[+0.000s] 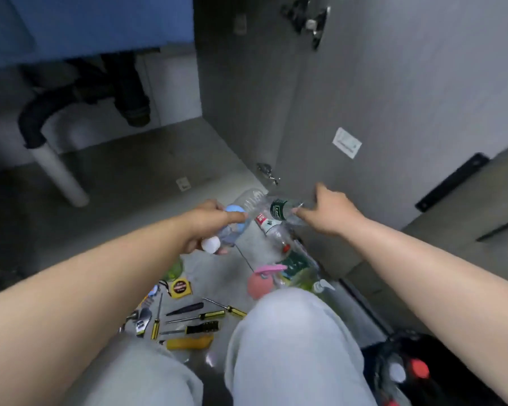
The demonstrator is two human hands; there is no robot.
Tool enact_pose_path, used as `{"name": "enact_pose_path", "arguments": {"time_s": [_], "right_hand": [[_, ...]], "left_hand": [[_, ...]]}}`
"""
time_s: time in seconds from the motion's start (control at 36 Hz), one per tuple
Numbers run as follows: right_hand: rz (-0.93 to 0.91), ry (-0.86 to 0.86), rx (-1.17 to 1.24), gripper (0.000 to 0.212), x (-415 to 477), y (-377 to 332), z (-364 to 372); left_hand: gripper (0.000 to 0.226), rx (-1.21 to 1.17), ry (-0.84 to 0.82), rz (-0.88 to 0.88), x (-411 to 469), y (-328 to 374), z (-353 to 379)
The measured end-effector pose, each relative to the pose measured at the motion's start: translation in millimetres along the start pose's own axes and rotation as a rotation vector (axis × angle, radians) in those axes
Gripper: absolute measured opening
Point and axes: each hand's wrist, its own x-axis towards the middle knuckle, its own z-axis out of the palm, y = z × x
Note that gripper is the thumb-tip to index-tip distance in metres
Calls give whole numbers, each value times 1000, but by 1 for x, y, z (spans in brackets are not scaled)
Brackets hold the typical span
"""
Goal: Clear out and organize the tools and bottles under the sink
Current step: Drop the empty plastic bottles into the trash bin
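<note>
My left hand (pixel 210 222) grips a clear bottle with a pale blue label and a white cap (pixel 230 230), held tilted above the floor. My right hand (pixel 327 210) holds a clear bottle with a dark green label (pixel 280 209) by one end, close to the cabinet door. A third clear bottle with a red-and-white label and red cap (pixel 272 231) lies below them. On the floor by my knees lie yellow-handled screwdrivers (pixel 206 315), an adjustable wrench (pixel 141 320), a yellow tape measure (pixel 180 288) and a yellow utility knife (pixel 188 342).
The open sink cabinet shows a black drain trap (pixel 79 95) and a white pipe (pixel 60 171) at the left. The grey cabinet door (pixel 364 98) stands open at the right. A pink pump bottle (pixel 260 281) and green-labelled bottles (pixel 298 269) sit beside my right knee. A black bag (pixel 399 370) is bottom right.
</note>
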Motion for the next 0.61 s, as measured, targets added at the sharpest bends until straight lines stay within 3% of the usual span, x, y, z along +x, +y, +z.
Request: {"name": "enact_pose_path", "arguments": {"time_s": [0.25, 0.44, 0.61], "right_hand": [[6, 21, 17, 41, -125, 79, -87], [116, -67, 25, 35, -222, 148, -123], [246, -242, -38, 26, -268, 204, -114]], "left_hand": [[27, 49, -108, 92, -70, 35, 116], [31, 189, -211, 124, -106, 33, 215], [30, 133, -235, 133, -120, 14, 267]]}}
